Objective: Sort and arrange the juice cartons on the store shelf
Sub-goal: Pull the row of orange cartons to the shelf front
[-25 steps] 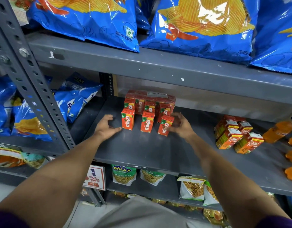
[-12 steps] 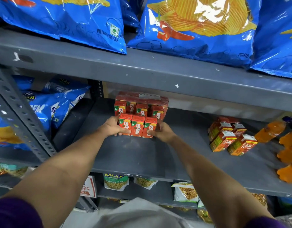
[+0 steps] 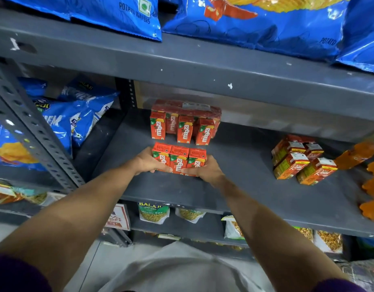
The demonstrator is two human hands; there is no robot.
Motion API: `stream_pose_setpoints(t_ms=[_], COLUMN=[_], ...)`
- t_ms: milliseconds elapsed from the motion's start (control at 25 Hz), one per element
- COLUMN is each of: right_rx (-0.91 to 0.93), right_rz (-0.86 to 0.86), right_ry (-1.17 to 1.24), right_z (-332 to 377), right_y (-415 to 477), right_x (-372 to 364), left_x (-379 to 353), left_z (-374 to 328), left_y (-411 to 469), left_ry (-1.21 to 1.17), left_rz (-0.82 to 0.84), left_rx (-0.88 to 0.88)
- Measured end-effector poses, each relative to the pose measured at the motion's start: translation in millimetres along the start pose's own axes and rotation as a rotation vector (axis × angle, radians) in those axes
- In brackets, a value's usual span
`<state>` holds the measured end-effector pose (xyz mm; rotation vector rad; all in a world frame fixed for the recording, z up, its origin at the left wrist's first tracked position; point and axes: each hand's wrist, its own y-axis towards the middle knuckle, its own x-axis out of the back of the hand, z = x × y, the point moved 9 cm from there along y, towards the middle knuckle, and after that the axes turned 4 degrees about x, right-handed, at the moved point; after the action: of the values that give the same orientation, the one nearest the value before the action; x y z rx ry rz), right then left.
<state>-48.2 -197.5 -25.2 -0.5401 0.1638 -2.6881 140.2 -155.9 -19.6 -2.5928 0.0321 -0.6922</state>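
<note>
Three red Maaza juice cartons stand pressed side by side in a row on the grey middle shelf. My left hand clasps the row's left end and my right hand clasps its right end, thumbs across the front. Behind them, a gap away, stands a second row of three Maaza cartons in front of a shrink-wrapped Maaza pack. A loose cluster of orange Real juice cartons sits at the right of the same shelf.
Orange juice bottles lie at the shelf's far right. Blue chip bags fill the shelf above, and more blue bags lie left of the perforated upright. Snack packets hang under the shelf's front edge.
My hands closed in from both sides, pushed the three spread front cartons together into a tight row, and drew that row toward the shelf's front, away from the back row.
</note>
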Motion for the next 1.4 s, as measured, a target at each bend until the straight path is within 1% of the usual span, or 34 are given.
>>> stream_pose_setpoints(t_ms=[80, 240, 480, 680, 1080, 1400], right_rx=[-0.003, 0.001, -0.063, -0.098, -0.068, -0.047], right_rz=[-0.008, 0.029, 0.035, 0.025, 0.036, 0.032], right_ry=[0.013, 0.046, -0.003, -0.081, -0.085, -0.075], right_z=[-5.7, -10.6, -10.7, -20.6, -20.7, -20.2], right_y=[-13.6, -39.6, -66.1, -74.3, -85.3, -85.4], right_x=[-4.6, -13.9, -16.5, -17.6, -17.8, -19.4], left_x=[-5.7, -17.2, -26.9, -28.8, -33.0, -35.4], left_z=[6.8, 16.2, 26.6, 33.6, 34.5, 34.6], left_y=[-13.1, -35.2, -56.2, -59.6, -72.0, -73.3], left_ry=[0.008, 0.034, 0.02, 0.011, 0.002, 0.028], left_rz=[0.0, 0.03, 0.025, 0.002, -0.046, -0.032], left_rx=[0.014, 0.034, 0.044, 0.027, -0.001, -0.01])
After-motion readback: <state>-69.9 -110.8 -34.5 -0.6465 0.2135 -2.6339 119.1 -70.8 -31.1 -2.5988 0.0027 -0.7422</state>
